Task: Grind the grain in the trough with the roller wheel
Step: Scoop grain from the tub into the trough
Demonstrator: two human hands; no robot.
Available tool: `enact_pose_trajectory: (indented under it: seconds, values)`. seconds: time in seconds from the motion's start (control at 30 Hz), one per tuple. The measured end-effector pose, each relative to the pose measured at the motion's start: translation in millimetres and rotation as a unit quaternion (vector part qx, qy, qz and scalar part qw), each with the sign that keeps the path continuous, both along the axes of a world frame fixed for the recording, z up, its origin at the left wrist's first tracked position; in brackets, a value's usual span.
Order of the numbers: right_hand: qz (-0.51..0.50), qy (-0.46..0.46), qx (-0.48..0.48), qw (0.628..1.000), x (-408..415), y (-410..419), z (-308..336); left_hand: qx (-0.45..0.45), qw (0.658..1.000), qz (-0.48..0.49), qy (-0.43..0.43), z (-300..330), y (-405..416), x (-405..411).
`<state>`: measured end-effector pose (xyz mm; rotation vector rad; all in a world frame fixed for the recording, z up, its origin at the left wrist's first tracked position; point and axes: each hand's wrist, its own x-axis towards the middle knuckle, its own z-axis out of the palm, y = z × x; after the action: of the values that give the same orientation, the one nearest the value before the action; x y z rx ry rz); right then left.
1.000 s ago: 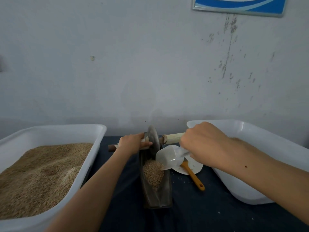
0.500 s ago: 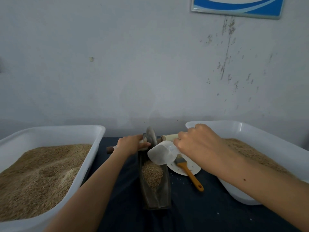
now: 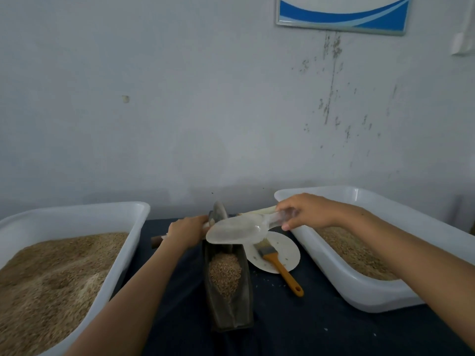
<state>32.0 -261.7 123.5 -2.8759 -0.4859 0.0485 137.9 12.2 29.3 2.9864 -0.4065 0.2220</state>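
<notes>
Right hand (image 3: pixel 305 213) gripping emptied scoop (image 3: pixel 236 231), now swung off trough (image 3: pixel 228 286) toward right tub (image 3: pixel 359 291); grain (image 3: pixel 225 272) heaped inside; left hand (image 3: pixel 187 231) clasping wheel (image 3: pixel 218 214) handle, ready to roll.

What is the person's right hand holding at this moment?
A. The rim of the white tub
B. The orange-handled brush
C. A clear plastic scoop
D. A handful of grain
C: the right hand grips the handle of the clear plastic scoop, held above the trough of grain, while the orange-handled brush lies untouched on the white plate.
</notes>
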Motion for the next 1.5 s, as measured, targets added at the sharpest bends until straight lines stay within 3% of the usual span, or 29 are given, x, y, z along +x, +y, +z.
enact_pose_trajectory:
  seconds: [0.13,0.23,0.43,0.6,0.83,0.9,1.0,1.13,1.23,1.3,1.4,1.5]
  values:
    - [-0.028,0.008,0.175,0.984,16.5,-16.7,-12.3,-0.042,0.999,-0.008,0.012,-2.6,3.5,0.8]
    - [-0.137,-0.031,0.234,0.962,35.8,-31.2,-28.0,-0.035,0.999,-0.007,0.006,-2.1,2.6,0.4]
    - [-0.332,-0.061,0.16,0.928,56.8,-52.4,-58.3,-0.022,1.0,0.008,-0.002,-1.4,-1.0,-3.0]
    - [-0.364,0.001,0.067,0.929,61.4,-62.0,-80.5,-0.034,0.999,-0.009,0.037,1.7,1.2,-3.6]
    - [-0.378,0.073,0.058,0.921,63.1,-57.1,-87.0,-0.03,0.999,-0.006,0.033,1.2,0.0,-4.8]
    - [-0.396,0.044,0.074,0.914,64.7,-56.4,-83.9,-0.034,0.999,-0.005,0.035,1.2,0.2,-4.9]
    - [-0.427,-0.114,0.108,0.891,71.0,-51.3,-70.9,-0.029,0.999,-0.007,0.031,0.9,0.3,-5.8]
    - [-0.275,-0.252,0.144,0.916,82.0,-22.3,-47.9,-0.029,0.999,-0.014,0.025,-1.7,2.3,-7.6]
    - [-0.108,-0.194,0.081,0.972,88.0,9.9,-48.8,-0.015,1.0,-0.009,0.02,-2.4,1.3,-7.8]
    - [-0.06,-0.122,-0.003,0.991,93.6,31.5,-58.7,-0.018,1.0,-0.012,0.021,-1.8,2.2,-8.0]
    - [-0.041,-0.086,-0.082,0.992,99.3,51.1,-78.7,-0.022,1.0,-0.016,0.012,-3.7,4.0,-9.1]
    - [-0.033,-0.136,-0.096,0.985,100.7,53.3,-92.7,0.0,1.0,-0.003,-0.028,-8.9,3.5,-9.8]
